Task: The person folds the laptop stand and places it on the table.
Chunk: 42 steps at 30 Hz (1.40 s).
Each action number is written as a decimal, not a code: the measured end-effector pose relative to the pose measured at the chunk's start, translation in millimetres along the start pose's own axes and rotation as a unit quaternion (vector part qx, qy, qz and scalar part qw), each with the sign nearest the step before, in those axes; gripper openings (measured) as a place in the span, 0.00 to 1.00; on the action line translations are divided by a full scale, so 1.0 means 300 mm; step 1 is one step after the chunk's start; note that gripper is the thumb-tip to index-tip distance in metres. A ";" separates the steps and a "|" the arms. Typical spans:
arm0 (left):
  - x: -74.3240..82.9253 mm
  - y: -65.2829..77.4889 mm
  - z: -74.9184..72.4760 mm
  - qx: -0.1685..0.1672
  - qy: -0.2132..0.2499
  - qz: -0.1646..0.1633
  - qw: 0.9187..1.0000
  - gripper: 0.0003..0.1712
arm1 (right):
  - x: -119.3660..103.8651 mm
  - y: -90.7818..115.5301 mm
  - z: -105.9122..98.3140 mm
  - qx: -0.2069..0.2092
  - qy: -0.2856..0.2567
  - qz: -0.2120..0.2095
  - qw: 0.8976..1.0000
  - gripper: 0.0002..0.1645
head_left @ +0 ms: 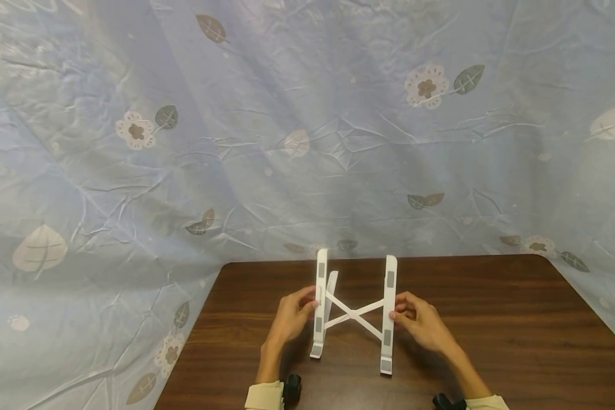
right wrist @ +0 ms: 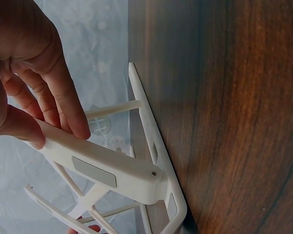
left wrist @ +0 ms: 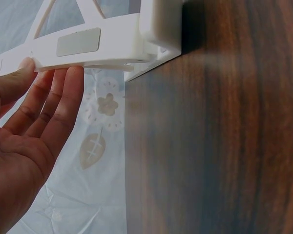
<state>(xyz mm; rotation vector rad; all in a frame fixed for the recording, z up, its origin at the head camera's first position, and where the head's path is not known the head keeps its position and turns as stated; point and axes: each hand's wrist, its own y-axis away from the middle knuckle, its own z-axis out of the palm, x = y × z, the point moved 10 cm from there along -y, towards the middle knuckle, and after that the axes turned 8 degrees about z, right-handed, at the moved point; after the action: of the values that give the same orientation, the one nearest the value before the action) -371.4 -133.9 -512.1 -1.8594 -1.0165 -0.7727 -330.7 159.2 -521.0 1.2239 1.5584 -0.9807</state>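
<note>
A white folding laptop stand (head_left: 353, 314) with grey pads stands unfolded on the brown wooden table, its crossed bars spread between two long side arms. My left hand (head_left: 290, 315) pinches the left arm at about mid-length, thumb on the near face and fingers at the outer edge. In the left wrist view, those fingers (left wrist: 63, 97) lie along the arm's edge. On the other side, my right hand (head_left: 421, 320) pinches the right arm between thumb and fingers. The right wrist view shows the stand's base bar (right wrist: 154, 141) lying along the table surface.
The wooden table (head_left: 492, 319) reaches back to a pale blue curtain (head_left: 338, 142) printed with leaves and flowers, which also hangs along the left and right sides. Black wrist straps (head_left: 292, 389) and light yellow sleeves (head_left: 264, 396) show at the bottom of the head view.
</note>
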 end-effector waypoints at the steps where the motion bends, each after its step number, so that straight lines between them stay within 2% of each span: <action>1: -0.001 0.000 0.001 0.000 0.001 0.000 1.000 0.22 | 0.002 0.001 -0.001 0.002 -0.001 0.001 1.000 0.17; 18: -0.001 0.002 0.016 0.002 -0.006 -0.003 1.000 0.23 | 0.018 0.010 -0.001 0.008 -0.017 0.006 1.000 0.19; 25: 0.003 0.000 0.016 0.006 -0.010 0.010 1.000 0.24 | 0.015 0.005 -0.001 0.008 -0.020 0.009 1.000 0.19; 29: 0.002 -0.002 0.016 0.009 -0.010 0.004 1.000 0.24 | 0.014 0.004 0.000 0.010 -0.019 0.008 1.000 0.20; 38: 0.011 -0.004 0.014 0.017 -0.045 0.015 0.999 0.24 | 0.009 0.002 0.001 0.018 -0.018 0.002 1.000 0.20; 42: 0.018 -0.011 0.030 0.010 -0.034 0.021 0.999 0.24 | 0.009 -0.003 0.004 0.023 -0.020 -0.003 1.000 0.19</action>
<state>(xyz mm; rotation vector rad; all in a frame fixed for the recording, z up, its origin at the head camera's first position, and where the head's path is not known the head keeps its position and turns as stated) -370.6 -123.1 -510.4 -1.8953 -1.0211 -0.6762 -331.7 158.7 -523.8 1.2247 1.5159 -1.0434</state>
